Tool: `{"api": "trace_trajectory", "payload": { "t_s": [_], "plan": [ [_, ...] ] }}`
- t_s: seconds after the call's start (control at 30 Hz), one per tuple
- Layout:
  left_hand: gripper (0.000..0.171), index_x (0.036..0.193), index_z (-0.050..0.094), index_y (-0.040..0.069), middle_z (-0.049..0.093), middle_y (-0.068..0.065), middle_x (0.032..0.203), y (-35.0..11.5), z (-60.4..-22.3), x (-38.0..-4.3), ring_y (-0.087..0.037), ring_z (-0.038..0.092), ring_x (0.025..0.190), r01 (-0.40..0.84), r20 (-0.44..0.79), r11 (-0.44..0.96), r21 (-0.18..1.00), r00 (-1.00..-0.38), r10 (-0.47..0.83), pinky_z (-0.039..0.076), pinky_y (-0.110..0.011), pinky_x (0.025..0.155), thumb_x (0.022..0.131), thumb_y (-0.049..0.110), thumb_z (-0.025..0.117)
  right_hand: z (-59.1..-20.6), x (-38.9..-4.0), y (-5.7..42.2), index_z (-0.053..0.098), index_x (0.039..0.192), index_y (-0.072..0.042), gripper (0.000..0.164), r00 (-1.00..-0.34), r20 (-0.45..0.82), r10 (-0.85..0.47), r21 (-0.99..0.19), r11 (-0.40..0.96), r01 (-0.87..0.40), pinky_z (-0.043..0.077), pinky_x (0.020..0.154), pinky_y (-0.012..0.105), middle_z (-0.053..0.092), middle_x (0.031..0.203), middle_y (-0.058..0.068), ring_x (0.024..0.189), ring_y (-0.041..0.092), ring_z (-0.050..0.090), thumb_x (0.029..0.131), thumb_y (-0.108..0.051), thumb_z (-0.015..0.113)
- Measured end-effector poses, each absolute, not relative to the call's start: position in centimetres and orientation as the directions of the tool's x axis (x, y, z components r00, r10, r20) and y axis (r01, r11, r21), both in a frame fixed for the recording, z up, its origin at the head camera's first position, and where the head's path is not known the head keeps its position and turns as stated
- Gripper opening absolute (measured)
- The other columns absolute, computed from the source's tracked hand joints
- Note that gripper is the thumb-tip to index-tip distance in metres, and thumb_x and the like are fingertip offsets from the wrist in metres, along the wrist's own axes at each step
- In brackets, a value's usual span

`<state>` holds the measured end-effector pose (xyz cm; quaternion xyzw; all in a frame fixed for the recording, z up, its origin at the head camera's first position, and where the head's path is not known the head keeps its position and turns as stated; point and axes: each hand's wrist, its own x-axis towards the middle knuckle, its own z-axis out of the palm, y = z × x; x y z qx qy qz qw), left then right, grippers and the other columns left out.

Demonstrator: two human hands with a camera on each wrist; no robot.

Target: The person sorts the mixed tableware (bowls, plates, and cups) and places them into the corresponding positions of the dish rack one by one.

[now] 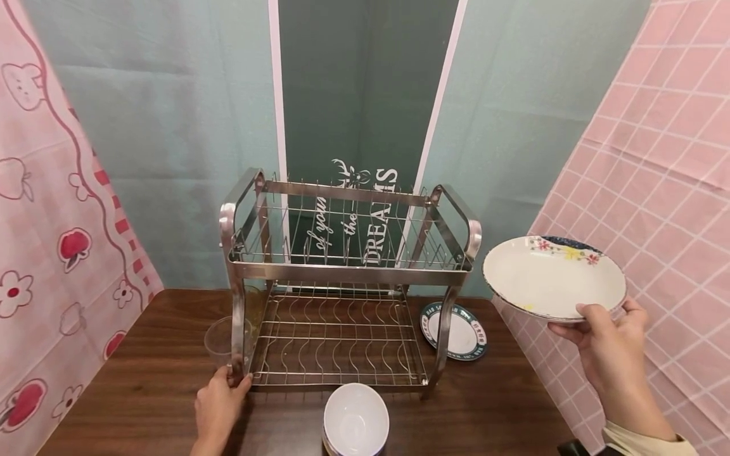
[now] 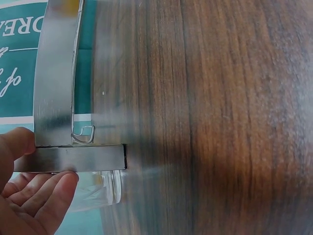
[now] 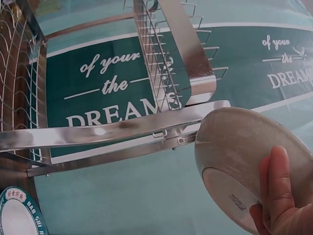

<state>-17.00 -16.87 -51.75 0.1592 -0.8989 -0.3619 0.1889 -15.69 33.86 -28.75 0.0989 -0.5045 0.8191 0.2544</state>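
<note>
Two hands: a bare left hand (image 1: 219, 405) and a bare right hand (image 1: 613, 345), both busy.
One dish held up: a shallow white ceramic dish (image 1: 556, 278) with a dark rim and red and yellow flowers, in the air to the right of the rack, apart from it in the head view.
One rack: a two-tier silver metal dish rack (image 1: 353, 274) with wire shelves, standing on a brown wood-grain table (image 1: 502, 405).
One plate on the table: a round white plate with a dark green lettered rim (image 1: 462, 335), by the rack's right side.
White bowls: a deep round white bowl (image 1: 356, 418) in front of the rack; whether others are nested under it, I cannot tell.
Left hand's pose: low down, thumb on one side of the rack's front left leg and fingers on the other, gripping it.
Right hand's pose: raised, thumb over the dish's near edge, fingers spread beneath, gripping it tilted; the right wrist view shows its underside and a small stamp.
In the way: the front left leg partly covers a clear see-through cup (image 1: 219, 342); the front right leg crosses before the green-rimmed plate.
Around: a green cloth with white lettering (image 1: 371, 95) behind, a pink checked cloth (image 1: 673, 126) at right.
</note>
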Motion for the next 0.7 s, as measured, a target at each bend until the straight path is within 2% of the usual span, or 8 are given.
{"api": "trace_trajectory", "payload": {
  "t_s": [0.17,0.23,0.4,0.7],
  "plan": [
    [0.028,0.088,0.06,0.001,0.067,-0.015,0.078,-17.0,-51.7,-16.9,-0.053,0.056,0.079,-0.148,0.237,0.689,0.709,-0.871,-0.431,0.04,-0.057,0.064,0.076,0.022,0.073,-27.8,-16.2,33.8,0.022,0.117,0.002,0.041,-0.834,0.454,0.315,-0.749,-0.372,-0.548,0.051,0.044,0.038,0.052,0.102,0.019,0.054,0.031,0.063,0.082,0.024,0.023],
    [0.028,0.088,0.06,0.0,0.067,-0.016,0.078,-17.0,-51.8,-17.0,-0.053,0.056,0.078,-0.149,0.239,0.692,0.707,-0.87,-0.432,0.04,-0.057,0.063,0.076,0.022,0.073,-27.5,-16.3,33.9,0.018,0.115,-0.001,0.041,-0.837,0.44,0.326,-0.752,-0.375,-0.542,0.051,0.045,0.037,0.052,0.103,0.018,0.055,0.031,0.063,0.082,0.023,0.024],
    [0.029,0.089,0.06,0.0,0.067,-0.017,0.079,-17.0,-51.9,-17.1,-0.053,0.056,0.08,-0.148,0.24,0.692,0.706,-0.87,-0.431,0.04,-0.057,0.064,0.076,0.022,0.073,-26.7,-16.5,34.0,0.01,0.108,-0.01,0.043,-0.846,0.376,0.377,-0.767,-0.386,-0.513,0.051,0.045,0.036,0.045,0.111,0.014,0.056,0.03,0.063,0.083,0.021,0.026],
    [0.03,0.09,0.059,0.001,0.067,-0.018,0.081,-17.0,-51.8,-17.1,-0.054,0.055,0.083,-0.164,0.214,0.683,0.712,-0.875,-0.433,0.04,-0.057,0.065,0.077,0.024,0.073,-24.6,-16.9,33.4,0.013,0.106,-0.013,0.042,-0.834,0.378,0.401,-0.78,-0.348,-0.52,0.05,0.043,0.036,0.033,0.12,0.011,0.057,0.029,0.063,0.083,0.019,0.024]
  ]
}}
